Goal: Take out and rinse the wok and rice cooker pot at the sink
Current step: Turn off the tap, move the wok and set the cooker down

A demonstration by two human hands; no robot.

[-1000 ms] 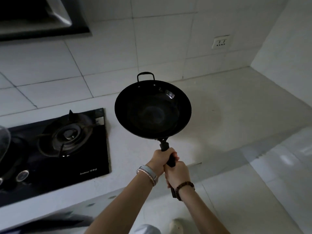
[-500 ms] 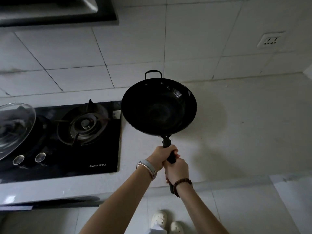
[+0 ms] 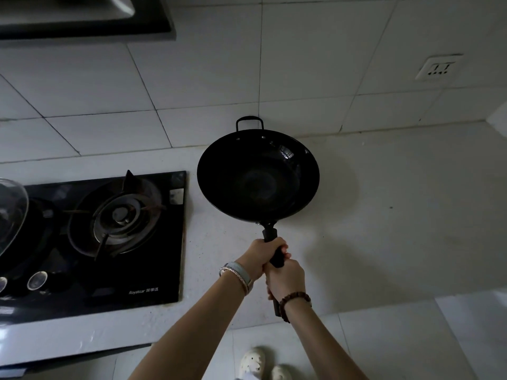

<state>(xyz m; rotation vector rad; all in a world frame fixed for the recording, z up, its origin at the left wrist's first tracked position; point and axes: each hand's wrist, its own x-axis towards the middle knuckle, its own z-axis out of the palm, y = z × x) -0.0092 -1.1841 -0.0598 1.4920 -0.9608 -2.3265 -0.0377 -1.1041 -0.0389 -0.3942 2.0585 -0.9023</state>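
White-tiled kitchen, dim light; a pale counter [image 3: 384, 229] runs along the foot of the tiled wall [image 3: 192, 78].

Grip: the left hand [image 3: 259, 256] holds the long handle [image 3: 276, 255] of the wok [image 3: 258, 176] just behind the bowl, fingers curled round it. The right hand [image 3: 286, 278] grips the same handle directly behind and touches the left hand. The handle end shows below the right wrist. A pale band [image 3: 238, 274] sits on the left wrist, a bead bracelet [image 3: 295, 298] on the right.

Wok: black, held in the air above the counter, just right of the hob [image 3: 109, 283] and clear of it. The bowl opening faces the camera, with a small glint near the far rim. A loop grip [image 3: 249, 122] stands on the far rim, toward the wall.

Surroundings: the black glass hob is set into the counter, with a burner [image 3: 120, 215] and two knobs [image 3: 37, 280] visible. A glass lid [image 3: 11, 215] shows at the left edge of frame, over the hob's left side. A hood [image 3: 82, 17] hangs at upper left. A socket [image 3: 439, 67] is mounted on the wall at upper right. Pale shoes [image 3: 252, 362] show on the floor [image 3: 411, 346] at the bottom edge, between the forearms
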